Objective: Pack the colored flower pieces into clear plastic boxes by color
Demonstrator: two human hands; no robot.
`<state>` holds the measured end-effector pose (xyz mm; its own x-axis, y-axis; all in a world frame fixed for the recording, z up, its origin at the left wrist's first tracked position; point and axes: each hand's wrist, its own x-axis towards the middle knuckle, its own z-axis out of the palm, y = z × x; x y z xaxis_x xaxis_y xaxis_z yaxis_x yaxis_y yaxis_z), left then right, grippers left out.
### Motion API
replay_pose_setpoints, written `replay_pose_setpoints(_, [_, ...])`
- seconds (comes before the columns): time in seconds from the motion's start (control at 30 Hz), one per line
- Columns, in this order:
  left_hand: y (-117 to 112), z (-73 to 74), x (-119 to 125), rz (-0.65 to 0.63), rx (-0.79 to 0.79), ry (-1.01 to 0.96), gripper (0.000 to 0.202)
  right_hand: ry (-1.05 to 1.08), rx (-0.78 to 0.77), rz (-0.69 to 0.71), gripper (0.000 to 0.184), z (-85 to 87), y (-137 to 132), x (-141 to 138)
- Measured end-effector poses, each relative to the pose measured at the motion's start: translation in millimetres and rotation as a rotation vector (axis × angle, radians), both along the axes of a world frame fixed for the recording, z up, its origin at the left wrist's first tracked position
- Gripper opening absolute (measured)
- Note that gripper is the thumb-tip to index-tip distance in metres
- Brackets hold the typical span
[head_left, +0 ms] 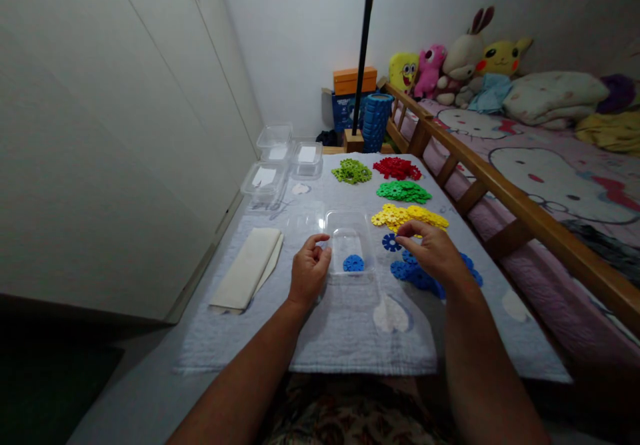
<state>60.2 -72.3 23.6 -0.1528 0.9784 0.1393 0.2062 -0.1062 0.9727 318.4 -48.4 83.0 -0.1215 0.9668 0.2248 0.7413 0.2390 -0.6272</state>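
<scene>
A clear plastic box (371,232) stands in the middle of the table, with a blue snowflake disc (353,263) lying inside near its front. My left hand (309,268) is at the left wall of the box, fingers curled round its edge. Between thumb and forefinger, my right hand (433,248) pinches another blue snowflake disc (391,242), held just to the right of the box. Under and beside that hand spreads a pile of blue discs (417,275), partly hidden by it. A pile of yellow discs (413,216) lies just behind.
Farther back are piles of green discs (404,192), red discs (397,168) and lime discs (352,171). Several clear containers (263,180) stand at the back left. A folded cream cloth (247,268) lies left. A wooden bed rail (480,175) runs along the right.
</scene>
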Motion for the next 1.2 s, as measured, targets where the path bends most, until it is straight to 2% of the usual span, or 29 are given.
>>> replay_pose_setpoints(0.1, [0, 0.8, 0, -0.001, 0.004, -0.003, 0.029, -0.049, 0.018, 0.118, 0.005, 10.5, -2, -35])
replay_pose_setpoints(0.23, [0, 0.2, 0, -0.012, 0.008, -0.010, 0.030, -0.222, -0.013, 0.220, 0.010, 6.7, -5, -73])
replay_pose_setpoints(0.33, [0, -0.4, 0, -0.017, 0.011, -0.011, 0.030, -0.292, 0.002, 0.264, 0.015, -2.4, -7, -87])
replay_pose_setpoints(0.47, [0, -0.2, 0, -0.022, 0.012, -0.005, 0.029, -0.347, 0.010, 0.314, 0.017, -12.3, -8, -91])
replay_pose_setpoints(0.57, [-1, 0.0, 0, -0.029, 0.011, 0.004, 0.028, -0.330, 0.036, 0.281, 0.018, -15.1, -5, -85])
replay_pose_setpoints(0.63, [-1, 0.1, 0, -0.025, 0.014, 0.013, 0.028, -0.296, 0.058, 0.198, 0.019, -14.7, 0, -72])
replay_pose_setpoints(0.8, [-1, -0.4, 0, -0.024, 0.017, 0.024, 0.028, -0.307, 0.101, -0.091, 0.020, -13.1, 13, -17])
replay_pose_setpoints(0.9, [-1, -1.0, -1, -0.026, 0.021, 0.034, 0.028, -0.406, 0.011, -0.218, 0.022, -16.7, 12, 15])
replay_pose_setpoints(1.03, [0, -1.8, -1, -0.023, 0.023, 0.037, 0.028, -0.546, -0.158, -0.272, 0.022, -25.9, 4, 34])
replay_pose_setpoints(1.2, [0, -1.5, -1, -0.017, 0.019, 0.039, 0.027, -0.642, -0.236, -0.240, 0.020, -34.1, -3, 29])
